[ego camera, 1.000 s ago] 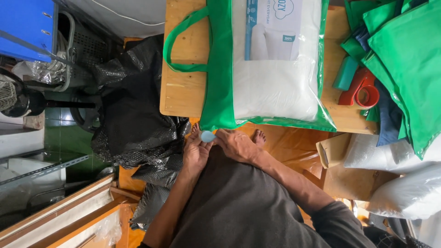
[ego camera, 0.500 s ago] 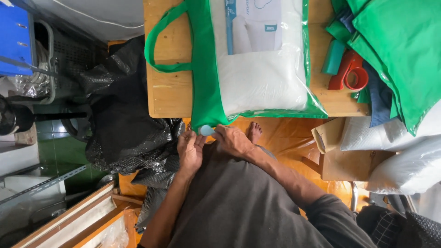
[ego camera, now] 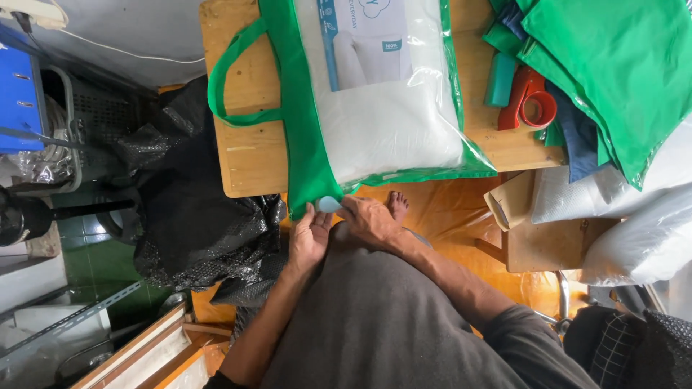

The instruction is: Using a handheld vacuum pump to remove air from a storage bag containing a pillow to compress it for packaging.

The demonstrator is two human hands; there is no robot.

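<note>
One clear pillow bag (ego camera: 382,94) trimmed in green, flat on one wooden table (ego camera: 249,155), its near corner at 6 o'clock pinched with one small pale-blue piece (ego camera: 329,204) between fingers of left hand (ego camera: 308,238) and right hand (ego camera: 369,220); one red tape dispenser (ego camera: 530,108) at 3 o'clock.

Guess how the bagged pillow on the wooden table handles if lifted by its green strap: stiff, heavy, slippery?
The bagged pillow looks puffy and soft, so probably light and floppy. Its glossy clear cover likely slides easily on the wooden table. The green strap loops limply, so the load may swing when lifted.
</note>
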